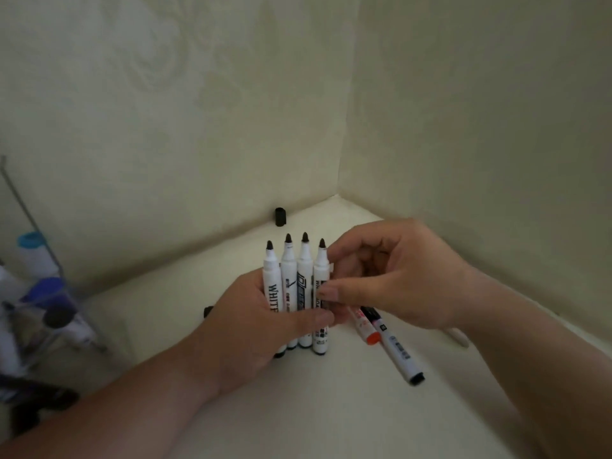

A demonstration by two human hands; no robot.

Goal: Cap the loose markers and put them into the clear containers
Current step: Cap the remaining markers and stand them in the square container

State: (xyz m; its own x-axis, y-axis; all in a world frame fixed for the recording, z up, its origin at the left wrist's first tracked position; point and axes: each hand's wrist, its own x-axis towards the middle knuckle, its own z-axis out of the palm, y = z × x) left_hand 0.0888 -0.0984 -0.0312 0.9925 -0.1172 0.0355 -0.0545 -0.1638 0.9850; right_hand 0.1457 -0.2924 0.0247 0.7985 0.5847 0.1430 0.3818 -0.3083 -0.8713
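Both forearms enter from the near edge. The left hand (251,326) grips four uncapped markers (296,273) side by side above the pale surface (331,409), fingers curled round the barrels. Long axes run near to far, with the dark felt tips pointing to the far wall.

The right hand (404,273) pinches the rightmost marker (320,273) between thumb and fingers, just below its tip.

One black cap (280,216) stands far of the tips, against the wall, about equally near to either hand. A second cap (208,311) lies just left of the left hand.

Barrels are smooth white plastic cylinders with printed text, and the tips are conical.

A red-ended marker (364,327) and a black-ended marker (395,347) lie on the surface under the right hand. The clear container (59,266), a thin-walled transparent box holding markers, stands at far left.
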